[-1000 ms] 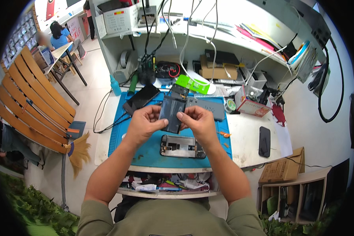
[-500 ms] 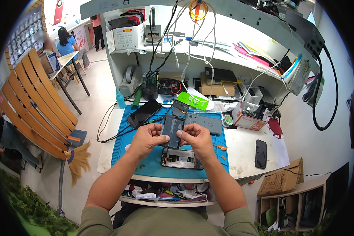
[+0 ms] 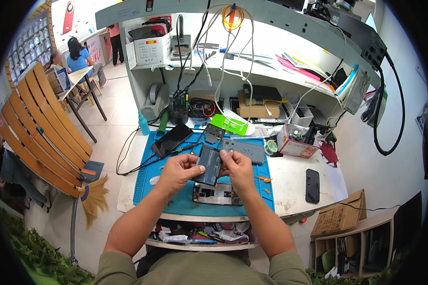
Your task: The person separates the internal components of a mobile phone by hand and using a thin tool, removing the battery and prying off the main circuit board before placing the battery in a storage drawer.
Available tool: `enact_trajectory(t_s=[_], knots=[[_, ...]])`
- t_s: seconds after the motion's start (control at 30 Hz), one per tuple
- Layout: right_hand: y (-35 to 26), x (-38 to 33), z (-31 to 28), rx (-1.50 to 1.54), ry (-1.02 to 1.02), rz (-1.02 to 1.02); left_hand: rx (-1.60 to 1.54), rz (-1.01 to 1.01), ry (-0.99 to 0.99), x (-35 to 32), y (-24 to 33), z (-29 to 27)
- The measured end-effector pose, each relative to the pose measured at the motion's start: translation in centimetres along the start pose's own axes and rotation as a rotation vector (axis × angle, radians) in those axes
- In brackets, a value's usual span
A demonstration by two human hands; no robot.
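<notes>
My left hand (image 3: 178, 172) pinches the left side of a flat dark phone battery (image 3: 209, 164), its thumb across the lower face. At the upper right edge, my right hand (image 3: 239, 172) grips the same battery between thumb and fingers. The battery is tilted a little above the blue mat (image 3: 176, 204). Just below it lies an opened phone body (image 3: 217, 194) with a bare silvery bay, partly covered by my right hand. Beyond the battery rest a small dark phone part (image 3: 214, 133) and a grey phone back panel (image 3: 245, 150).
A black phone (image 3: 172, 140) lies at the mat's far left, another phone (image 3: 312, 185) on the right of the white table. Orange scraps (image 3: 264, 179) lie near my right hand. Cables (image 3: 218, 71) hang from the shelf. An open drawer (image 3: 199, 236) of clutter is below the table edge.
The battery has turned slightly clockwise, and my right thumb has moved up to its upper right corner. Both hands still hold it. The whole view has shifted slightly.
</notes>
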State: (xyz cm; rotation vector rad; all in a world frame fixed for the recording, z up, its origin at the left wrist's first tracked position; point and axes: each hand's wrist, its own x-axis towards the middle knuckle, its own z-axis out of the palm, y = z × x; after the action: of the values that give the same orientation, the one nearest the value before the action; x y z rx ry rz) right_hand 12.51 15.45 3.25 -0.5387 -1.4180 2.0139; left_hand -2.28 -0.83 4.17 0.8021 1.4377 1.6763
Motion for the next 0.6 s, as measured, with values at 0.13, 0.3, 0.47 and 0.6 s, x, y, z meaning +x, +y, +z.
enact_trajectory(t_s=[0.13,0.3,0.47,0.6], knots=[[0.0,0.0,-0.1,-0.131,0.030,-0.057,0.008,0.023,-0.013,-0.1,-0.1,0.2],[0.9,-0.5,0.4,-0.066,0.024,-0.039,0.040,0.024,0.008,-0.3,-0.6,-0.2],[1.7,-2.8,0.1,0.028,-0.044,0.111,0.046,0.022,0.064,-0.8,-0.2,-1.2],[2.8,-5.6,0.8,-0.003,-0.095,0.002,-0.007,0.010,0.000,-0.9,-0.1,-1.3]])
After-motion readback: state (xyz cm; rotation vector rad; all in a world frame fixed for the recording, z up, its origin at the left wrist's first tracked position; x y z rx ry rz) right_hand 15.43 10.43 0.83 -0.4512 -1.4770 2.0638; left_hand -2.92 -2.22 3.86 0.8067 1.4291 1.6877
